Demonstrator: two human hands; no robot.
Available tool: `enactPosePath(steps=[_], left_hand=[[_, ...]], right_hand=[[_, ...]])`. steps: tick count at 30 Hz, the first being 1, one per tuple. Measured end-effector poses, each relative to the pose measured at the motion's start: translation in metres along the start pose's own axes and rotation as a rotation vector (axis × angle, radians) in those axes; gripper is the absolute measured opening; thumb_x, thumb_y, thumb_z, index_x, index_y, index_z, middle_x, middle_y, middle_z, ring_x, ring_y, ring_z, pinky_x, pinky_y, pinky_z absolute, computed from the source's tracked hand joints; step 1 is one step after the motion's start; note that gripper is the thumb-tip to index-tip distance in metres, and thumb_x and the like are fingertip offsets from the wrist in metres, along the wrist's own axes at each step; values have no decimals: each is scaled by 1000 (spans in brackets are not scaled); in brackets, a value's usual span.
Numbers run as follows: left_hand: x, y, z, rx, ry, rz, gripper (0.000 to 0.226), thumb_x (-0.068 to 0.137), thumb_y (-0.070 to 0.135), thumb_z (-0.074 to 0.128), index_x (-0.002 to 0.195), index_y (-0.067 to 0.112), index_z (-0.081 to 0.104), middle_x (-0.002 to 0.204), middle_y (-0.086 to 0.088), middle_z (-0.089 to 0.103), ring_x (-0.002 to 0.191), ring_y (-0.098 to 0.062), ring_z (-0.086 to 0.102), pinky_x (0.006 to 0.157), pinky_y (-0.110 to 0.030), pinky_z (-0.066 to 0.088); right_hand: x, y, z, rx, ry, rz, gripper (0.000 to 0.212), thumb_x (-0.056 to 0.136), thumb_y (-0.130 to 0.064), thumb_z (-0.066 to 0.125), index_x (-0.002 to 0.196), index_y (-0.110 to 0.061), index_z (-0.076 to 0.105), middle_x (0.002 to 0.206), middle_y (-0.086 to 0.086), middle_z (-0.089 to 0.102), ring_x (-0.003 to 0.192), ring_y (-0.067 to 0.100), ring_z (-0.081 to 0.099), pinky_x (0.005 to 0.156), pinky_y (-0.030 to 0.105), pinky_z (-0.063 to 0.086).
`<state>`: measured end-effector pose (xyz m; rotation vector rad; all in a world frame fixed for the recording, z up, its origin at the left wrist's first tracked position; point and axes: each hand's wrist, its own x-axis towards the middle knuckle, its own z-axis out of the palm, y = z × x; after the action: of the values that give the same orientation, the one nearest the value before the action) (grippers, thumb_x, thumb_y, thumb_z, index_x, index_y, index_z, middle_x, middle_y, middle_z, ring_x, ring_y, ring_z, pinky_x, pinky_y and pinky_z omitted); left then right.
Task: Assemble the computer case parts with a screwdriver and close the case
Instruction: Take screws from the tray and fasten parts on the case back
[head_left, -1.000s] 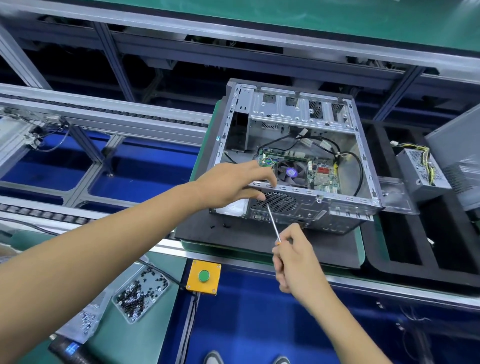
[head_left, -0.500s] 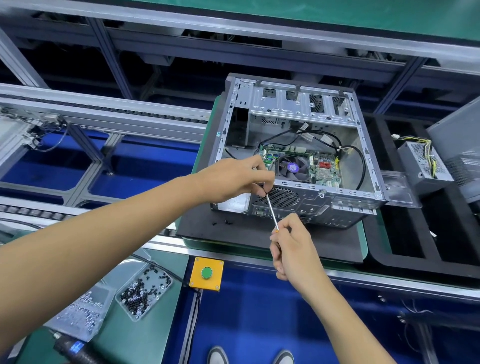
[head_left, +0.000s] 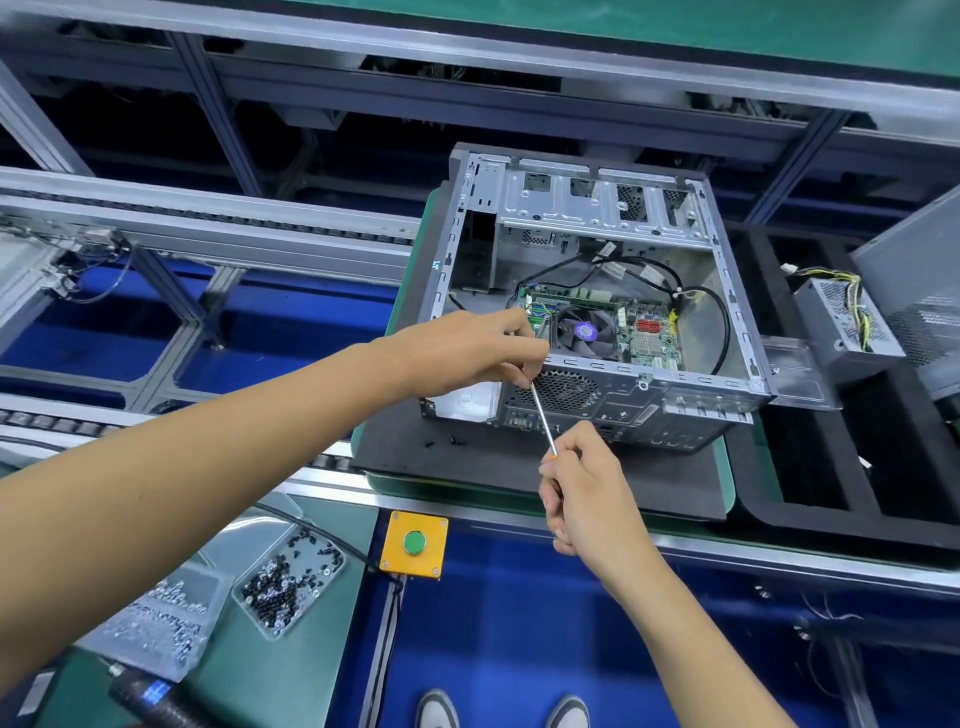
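My left hand (head_left: 462, 351) is pinching the tip of the screwdriver (head_left: 543, 415) against the computer case (head_left: 597, 312) rear edge, at ten o'clock from my right hand (head_left: 584, 488). My right grip is curling closed around the screwdriver handle, with the open case sitting on the dark mat (head_left: 493, 467).

Open grey computer case (head_left: 613, 395) lying on dark mat, motherboard exposed, thin screwdriver (head_left: 543, 418) angled at its rear panel

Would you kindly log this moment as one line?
right hand holds screwdriver | left hand pinches its tip | at computer case rear | case open
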<state>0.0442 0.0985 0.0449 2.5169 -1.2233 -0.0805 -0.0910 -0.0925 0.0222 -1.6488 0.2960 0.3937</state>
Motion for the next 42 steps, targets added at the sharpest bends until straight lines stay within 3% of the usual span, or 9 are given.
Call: enactPosePath(steps=[4, 11, 17, 20, 24, 27, 33, 37, 42], left_hand=[[2, -5, 1, -28, 20, -11, 18, 101, 39, 58, 107, 29, 45, 104, 11, 46, 76, -25, 53, 70, -45, 51], [2, -6, 3, -73, 57, 0, 29, 97, 48, 56, 121, 37, 46, 115, 20, 49, 77, -12, 52, 64, -26, 44], [2, -7, 5, -147, 45, -146, 41, 93, 54, 62, 122, 37, 38, 111, 22, 51, 76, -16, 64, 68, -31, 44], [3, -7, 3, -156, 25, -162, 42, 93, 54, 62, 124, 39, 38, 117, 20, 55, 79, -7, 62, 71, -29, 45], [3, -5, 0, -123, 11, -71, 30, 97, 46, 60, 124, 43, 46, 120, 23, 53, 79, -13, 58, 70, -33, 48], [3, -3, 0, -38, 16, -19, 21, 100, 44, 56, 119, 40, 49, 109, 11, 50, 73, -17, 49, 64, -40, 50], [3, -2, 1, 6, 18, -17, 18, 100, 34, 61, 113, 41, 50, 109, 8, 50, 74, -21, 55, 64, -43, 52], [3, -4, 0, -11, 1, -11, 23, 100, 25, 63, 110, 43, 53, 112, 15, 47, 85, -11, 62, 69, -39, 53], [2, -6, 0, -28, 2, 5, 25, 100, 17, 63, 105, 40, 53, 111, 16, 45, 82, 2, 55, 73, -33, 53]], right_hand=[[1, -1, -2, 0, -5, 3, 29, 96, -5, 38, 74, -24, 43, 56, 5, 43, 45, 16, 21, 45, 23, 18], [8, -8, -6, -38, -9, -8, 21, 96, -7, 37, 79, -19, 42, 56, 5, 43, 42, 16, 22, 44, 21, 20], [7, -13, -8, -51, -5, -14, 27, 97, -7, 37, 75, -21, 41, 58, 8, 43, 41, 16, 22, 44, 20, 20], [6, -17, -11, -71, -22, 6, 24, 96, -6, 38, 76, -19, 41, 59, 10, 44, 42, 16, 22, 44, 20, 20], [6, -22, -17, -91, -58, 50, 20, 96, -6, 37, 80, -16, 41, 60, 9, 44, 44, 16, 21, 45, 20, 18], [7, -26, -22, -125, -84, 55, 19, 96, -6, 37, 80, -16, 42, 59, 7, 46, 45, 16, 22, 45, 20, 18], [13, -35, -31, -231, -143, 86, 12, 93, -11, 38, 83, -15, 43, 58, 4, 48, 43, 16, 23, 45, 20, 20], [17, -43, -38, -290, -193, 98, 15, 95, -11, 38, 83, -16, 46, 59, 5, 47, 40, 15, 21, 44, 18, 22], [21, -53, -43, -370, -233, 81, 21, 95, -12, 39, 78, -20, 48, 58, 4, 47, 41, 14, 22, 45, 18, 23]])
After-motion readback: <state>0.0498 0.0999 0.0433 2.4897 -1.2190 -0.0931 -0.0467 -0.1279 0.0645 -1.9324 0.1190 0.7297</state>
